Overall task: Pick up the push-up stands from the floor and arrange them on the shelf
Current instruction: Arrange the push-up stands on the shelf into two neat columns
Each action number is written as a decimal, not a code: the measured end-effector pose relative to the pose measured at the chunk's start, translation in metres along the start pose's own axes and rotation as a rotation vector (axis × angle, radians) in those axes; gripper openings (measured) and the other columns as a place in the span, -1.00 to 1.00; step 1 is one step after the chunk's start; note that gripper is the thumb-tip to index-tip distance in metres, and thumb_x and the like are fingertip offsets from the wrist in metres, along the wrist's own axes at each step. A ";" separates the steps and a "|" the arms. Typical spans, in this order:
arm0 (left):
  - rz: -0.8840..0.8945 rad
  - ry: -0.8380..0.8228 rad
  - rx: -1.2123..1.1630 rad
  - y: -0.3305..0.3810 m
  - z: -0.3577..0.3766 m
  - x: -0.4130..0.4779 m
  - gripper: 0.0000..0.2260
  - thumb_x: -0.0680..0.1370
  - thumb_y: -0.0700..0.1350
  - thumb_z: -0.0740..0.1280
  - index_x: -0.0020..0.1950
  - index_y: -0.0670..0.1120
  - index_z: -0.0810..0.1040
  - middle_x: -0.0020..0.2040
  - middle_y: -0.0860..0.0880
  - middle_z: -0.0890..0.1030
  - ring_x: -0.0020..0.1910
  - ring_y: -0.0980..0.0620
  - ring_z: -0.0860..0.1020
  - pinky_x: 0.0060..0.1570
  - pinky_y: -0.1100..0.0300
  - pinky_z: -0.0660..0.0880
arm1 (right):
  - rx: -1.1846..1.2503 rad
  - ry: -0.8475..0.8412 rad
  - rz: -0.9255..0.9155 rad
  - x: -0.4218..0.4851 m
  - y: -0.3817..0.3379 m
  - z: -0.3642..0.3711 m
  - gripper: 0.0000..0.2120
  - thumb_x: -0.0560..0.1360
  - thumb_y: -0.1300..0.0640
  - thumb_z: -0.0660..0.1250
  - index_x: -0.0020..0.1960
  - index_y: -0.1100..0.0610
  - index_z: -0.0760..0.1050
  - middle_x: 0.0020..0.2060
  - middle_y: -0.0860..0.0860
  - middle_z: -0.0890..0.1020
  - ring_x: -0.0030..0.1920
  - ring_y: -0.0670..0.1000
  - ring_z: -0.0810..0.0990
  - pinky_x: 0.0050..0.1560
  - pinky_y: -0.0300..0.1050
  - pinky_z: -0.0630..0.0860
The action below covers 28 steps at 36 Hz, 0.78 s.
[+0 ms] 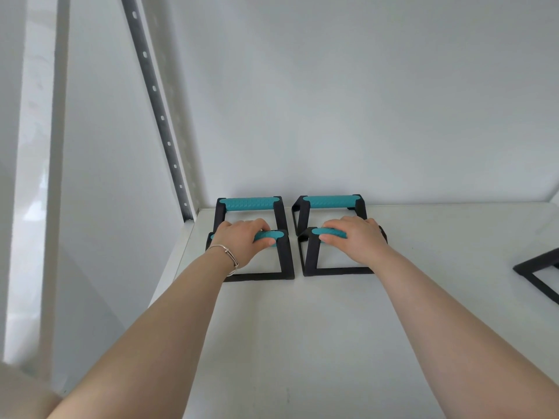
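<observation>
Two push-up stands sit at the near side of the white shelf (332,313), each with a black frame and a teal handle. The left grip (242,240) is clenched over the handle of the near left stand (284,258), fingers curled across the top and thumb tucked under the bar. The right grip (352,237) is wrapped the same way round the handle of the near right stand (311,261). Both stands appear to rest flat on the shelf, though the hands hide part of each frame.

Just beyond the left grip stands the far left stand (246,204), close to the back wall; just beyond the right grip stands the far right stand (329,202). The four form a tidy two-by-two block. A silver bracelet (228,255) circles the left wrist. Well to the right of the right grip, part of another black frame (535,267) shows at the picture's edge. A perforated metal upright (160,113) rises left of the left grip.
</observation>
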<state>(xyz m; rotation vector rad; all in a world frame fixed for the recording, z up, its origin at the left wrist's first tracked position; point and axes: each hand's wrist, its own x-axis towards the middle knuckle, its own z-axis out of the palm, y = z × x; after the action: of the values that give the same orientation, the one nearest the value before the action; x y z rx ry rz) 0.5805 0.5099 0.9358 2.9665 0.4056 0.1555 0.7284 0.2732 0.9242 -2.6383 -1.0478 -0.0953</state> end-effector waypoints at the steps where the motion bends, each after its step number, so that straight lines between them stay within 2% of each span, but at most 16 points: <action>1: 0.000 0.000 -0.001 0.000 0.000 0.000 -0.68 0.59 0.25 0.11 0.20 0.11 0.42 -0.02 0.08 0.61 -0.07 0.02 0.54 0.20 0.03 0.36 | 0.003 0.000 0.001 0.000 0.000 0.000 -0.63 0.53 -0.31 0.14 0.22 -0.20 0.50 -0.07 -0.10 0.53 0.09 -0.01 0.45 0.11 -0.06 0.21; 22: -0.024 -0.008 -0.008 0.006 -0.003 -0.004 -0.69 0.59 0.24 0.12 0.20 0.10 0.43 -0.03 0.08 0.60 -0.07 0.03 0.53 0.20 0.03 0.34 | 0.017 -0.008 -0.004 -0.002 0.000 -0.001 -0.65 0.53 -0.31 0.13 0.19 -0.21 0.52 -0.13 -0.11 0.51 -0.02 -0.05 0.40 0.14 -0.03 0.27; 28: -0.030 -0.019 0.016 0.009 -0.004 -0.006 -0.69 0.60 0.23 0.11 0.20 0.10 0.43 -0.03 0.08 0.59 -0.06 0.03 0.53 0.20 0.03 0.35 | 0.018 -0.017 0.008 -0.003 -0.001 -0.003 -0.64 0.53 -0.31 0.13 0.21 -0.21 0.51 -0.07 -0.08 0.55 0.03 -0.02 0.44 0.19 -0.01 0.29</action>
<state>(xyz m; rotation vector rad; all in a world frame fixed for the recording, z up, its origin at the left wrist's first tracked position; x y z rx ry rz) 0.5766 0.5006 0.9403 2.9736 0.4513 0.1213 0.7253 0.2711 0.9265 -2.6313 -1.0384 -0.0619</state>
